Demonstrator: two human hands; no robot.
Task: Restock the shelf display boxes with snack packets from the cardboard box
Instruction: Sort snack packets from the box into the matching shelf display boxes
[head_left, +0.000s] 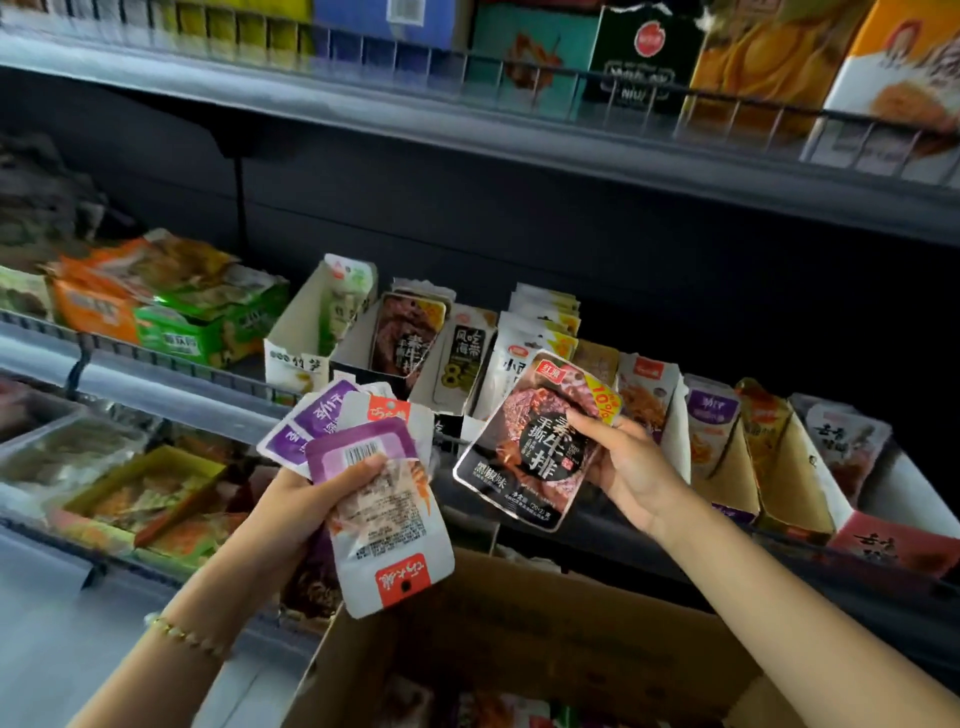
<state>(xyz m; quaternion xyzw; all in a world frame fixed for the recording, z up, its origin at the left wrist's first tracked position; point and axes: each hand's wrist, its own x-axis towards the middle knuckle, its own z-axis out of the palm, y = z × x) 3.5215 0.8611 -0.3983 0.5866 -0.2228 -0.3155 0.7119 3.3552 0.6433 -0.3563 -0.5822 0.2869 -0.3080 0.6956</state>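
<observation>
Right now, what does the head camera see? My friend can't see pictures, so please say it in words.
A person's right hand holds a dark snack packet up before the shelf display boxes, while the left hand grips a fan of purple and white packets. An open cardboard box sits below the hands.

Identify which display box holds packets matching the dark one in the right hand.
The second white box from the left: its dark steak packets match the right hand's packet; the others hold pale, purple or orange ones.
</observation>
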